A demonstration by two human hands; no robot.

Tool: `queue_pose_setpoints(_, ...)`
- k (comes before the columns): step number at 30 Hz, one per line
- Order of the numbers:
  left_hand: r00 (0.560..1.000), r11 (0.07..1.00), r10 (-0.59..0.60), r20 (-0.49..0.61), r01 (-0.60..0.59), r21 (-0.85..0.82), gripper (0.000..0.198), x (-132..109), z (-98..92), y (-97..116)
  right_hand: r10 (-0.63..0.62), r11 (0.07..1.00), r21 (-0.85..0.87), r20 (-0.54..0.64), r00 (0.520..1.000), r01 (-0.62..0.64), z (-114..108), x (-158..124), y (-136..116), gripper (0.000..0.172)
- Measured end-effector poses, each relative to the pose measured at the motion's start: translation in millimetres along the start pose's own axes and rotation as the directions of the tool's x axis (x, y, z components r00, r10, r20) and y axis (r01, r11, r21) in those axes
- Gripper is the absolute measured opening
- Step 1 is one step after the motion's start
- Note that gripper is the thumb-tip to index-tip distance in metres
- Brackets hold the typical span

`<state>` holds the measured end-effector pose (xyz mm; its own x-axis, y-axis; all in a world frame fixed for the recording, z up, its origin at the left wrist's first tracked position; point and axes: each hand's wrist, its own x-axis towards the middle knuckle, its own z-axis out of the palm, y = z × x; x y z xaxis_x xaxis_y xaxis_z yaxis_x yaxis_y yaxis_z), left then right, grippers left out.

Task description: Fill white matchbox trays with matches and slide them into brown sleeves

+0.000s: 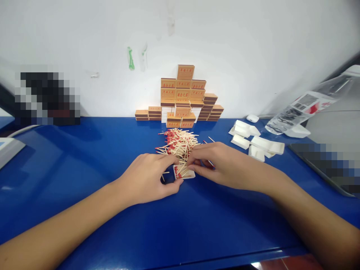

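A small white matchbox tray [192, 174] lies on the blue table with red-headed matches [180, 171] in it. My left hand [149, 176] grips the tray at its left end, the thumb at the near side and a finger at the far side. My right hand [215, 165] is closed over the tray's right part, fingertips pinched at the matches; whether a match is between them is too small to tell. Just beyond the tray lies a loose pile of red-tipped matches [181, 142], partly behind my right hand.
Orange-brown matchboxes [182, 93] are stacked against the white wall. Several white trays [240, 141] lie at the right, near a clear bottle [303, 105] and a dark flat device [315, 165]. A pixelated dark object [47, 97] stands at the left on the blue table [168, 232].
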<state>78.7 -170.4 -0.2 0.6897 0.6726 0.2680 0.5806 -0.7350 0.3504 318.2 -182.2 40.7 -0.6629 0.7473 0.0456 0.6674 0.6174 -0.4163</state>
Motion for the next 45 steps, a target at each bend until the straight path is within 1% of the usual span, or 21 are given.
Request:
queue_pose_setpoints(4, 1.0, 1.0, 0.029, -0.003, -0.029, 0.001, 0.022, 0.2, -0.2, -0.6, -0.016, 1.0, -0.006, -0.06, 0.998, 0.016, 1.5, -0.4, -1.8, 0.01)
queue_pose_setpoints(8, 1.0, 1.0, 0.027, -0.005, -0.027, 0.002, 0.02, 0.3, 0.3, -0.7, -0.03, 0.999, -0.032, -0.027, 0.999, 0.029, 4.8, -0.2, -1.5, 0.01)
queue_pose_setpoints(12, 0.999, 0.999, 0.037, -0.008, -0.037, 0.003, 0.02, -0.1, 0.1, 0.3, -0.027, 0.998, -0.05, -0.045, 0.999, 0.025, 8.0, 0.6, -1.0, 0.005)
queue_pose_setpoints(16, 0.999, 0.999, 0.038, -0.002, -0.038, 0.002, 0.017, 0.0, -0.6, 0.6, -0.044, 0.998, -0.046, -0.025, 0.999, 0.043, 8.4, 1.1, -1.9, 0.007)
queue_pose_setpoints(21, 1.0, 1.0, 0.015, 0.008, -0.015, -0.001, 0.02, 0.6, -0.4, 0.2, -0.03, 0.998, -0.06, -0.031, 0.999, 0.028, 8.2, 1.2, -0.6, 0.006)
queue_pose_setpoints(27, 1.0, 1.0, 0.023, 0.008, -0.023, -0.005, 0.019, 0.7, -1.1, 0.2, -0.01, 0.997, -0.071, -0.005, 1.0, 0.009, 9.7, 0.0, -0.4, 0.016)
queue_pose_setpoints(30, 1.0, 1.0, 0.016, 0.011, -0.016, -0.004, 0.019, 0.8, -1.5, 0.7, -0.015, 0.997, -0.074, -0.008, 1.0, 0.014, 8.0, 0.1, -0.1, 0.017)
queue_pose_setpoints(34, 1.0, 1.0, 0.016, 0.009, -0.016, 0.008, 0.02, 0.4, -1.0, 1.2, 0.003, 0.998, -0.064, 0.029, 1.0, -0.001, 5.5, 1.0, -0.7, 0.02)
queue_pose_setpoints(39, 1.0, 1.0, 0.014, 0.01, -0.014, 0.019, 0.022, -0.3, -0.6, 1.1, -0.004, 0.999, -0.048, 0.011, 1.0, 0.004, 6.5, 0.9, -2.2, 0.022)
queue_pose_setpoints(42, 1.0, 1.0, 0.006, 0.025, -0.006, 0.005, 0.023, 0.0, -1.1, 1.3, 0.016, 0.998, -0.059, 0.031, 0.999, -0.014, 8.2, 0.0, -1.6, 0.021)
queue_pose_setpoints(45, 1.0, 1.0, -0.002, 0.027, 0.003, -0.011, 0.023, 0.3, -1.7, 1.3, 0.041, 0.997, -0.062, 0.035, 0.999, -0.039, 9.0, -0.5, -1.1, 0.024)
